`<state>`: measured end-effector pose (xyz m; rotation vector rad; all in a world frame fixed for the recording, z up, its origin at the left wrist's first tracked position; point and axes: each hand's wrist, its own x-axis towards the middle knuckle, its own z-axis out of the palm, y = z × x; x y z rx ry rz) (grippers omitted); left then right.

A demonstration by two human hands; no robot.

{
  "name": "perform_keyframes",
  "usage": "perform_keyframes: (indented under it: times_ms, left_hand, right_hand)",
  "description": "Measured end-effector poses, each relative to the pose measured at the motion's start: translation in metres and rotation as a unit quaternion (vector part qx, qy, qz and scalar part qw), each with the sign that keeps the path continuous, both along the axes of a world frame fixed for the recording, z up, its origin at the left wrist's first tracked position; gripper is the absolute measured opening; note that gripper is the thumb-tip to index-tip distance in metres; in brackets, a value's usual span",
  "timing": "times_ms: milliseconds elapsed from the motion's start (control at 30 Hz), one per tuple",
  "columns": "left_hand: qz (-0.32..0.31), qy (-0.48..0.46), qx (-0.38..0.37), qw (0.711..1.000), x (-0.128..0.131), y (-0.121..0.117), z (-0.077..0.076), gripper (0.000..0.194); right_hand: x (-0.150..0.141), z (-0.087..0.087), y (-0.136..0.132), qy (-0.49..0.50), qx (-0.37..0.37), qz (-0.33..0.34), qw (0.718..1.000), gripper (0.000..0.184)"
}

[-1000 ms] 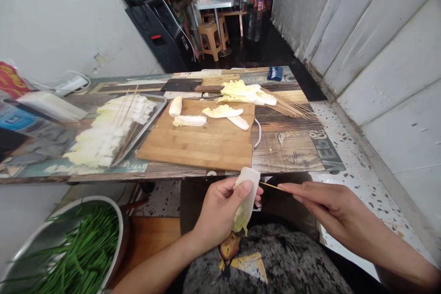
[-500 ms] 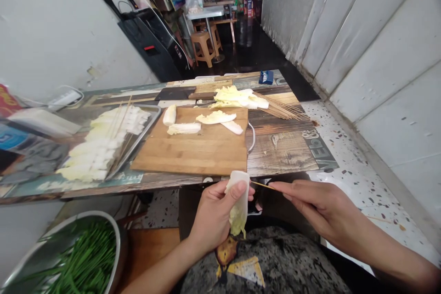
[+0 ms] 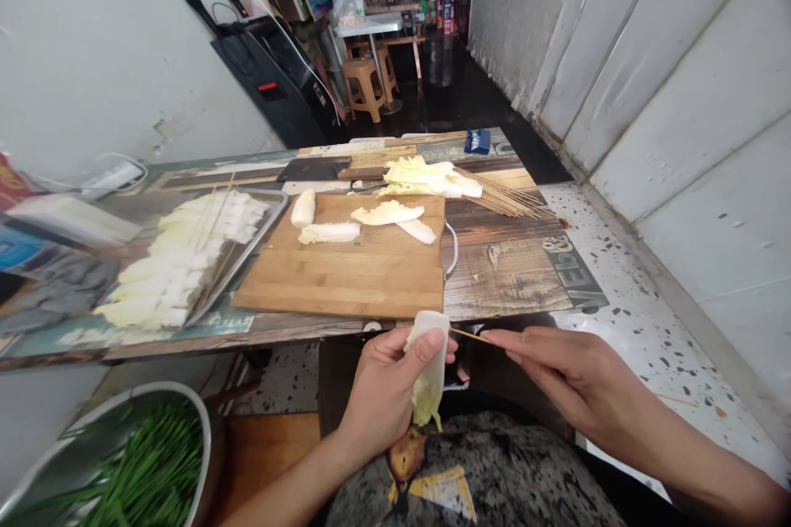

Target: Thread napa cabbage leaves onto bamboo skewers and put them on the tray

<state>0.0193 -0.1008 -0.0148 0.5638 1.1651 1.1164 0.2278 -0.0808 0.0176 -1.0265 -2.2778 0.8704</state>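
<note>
My left hand (image 3: 392, 379) is closed around an upright piece of napa cabbage leaf (image 3: 431, 370), thumb across its white stem, the yellow-green frilly end hanging down. From the right, my right hand (image 3: 565, 362) pinches a thin bamboo skewer (image 3: 470, 336). The skewer's far end meets the leaf's right edge by my left fingers; whether it has pierced the leaf is hidden. Just beyond my hands lies a wooden cutting board (image 3: 346, 280) bearing several cabbage pieces (image 3: 330, 233). Behind the board, more cabbage leaves (image 3: 426, 175) rest across a fanned bundle of skewers (image 3: 503, 193).
On the left, a metal tray (image 3: 263, 226) holds rows of skewered cabbage (image 3: 179, 255). A metal bowl of green chives (image 3: 139, 469) stands below the table edge at lower left. A cleaver (image 3: 315, 169) lies behind the board, and a small blue box (image 3: 478, 141) sits at the far edge.
Both hands keep nearly the same pose, with the skewer still at the leaf's edge. The view has shifted very slightly.
</note>
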Motion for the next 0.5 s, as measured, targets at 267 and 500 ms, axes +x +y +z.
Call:
perform_keyframes:
  times_ms: [267,500]
  left_hand:
    - [-0.016,-0.002,0.025,1.0,-0.0022,0.0,-0.0033,0.025]
    - [-0.029,0.006,0.06,0.998,-0.0027,-0.0001,-0.0031,0.019]
  right_hand:
    - [-0.0004,0.0004,0.0014,0.008,-0.026,0.009,1.0,0.035]
    - [0.0006,-0.0039,0.0056,0.016,-0.005,0.017,1.0,0.031]
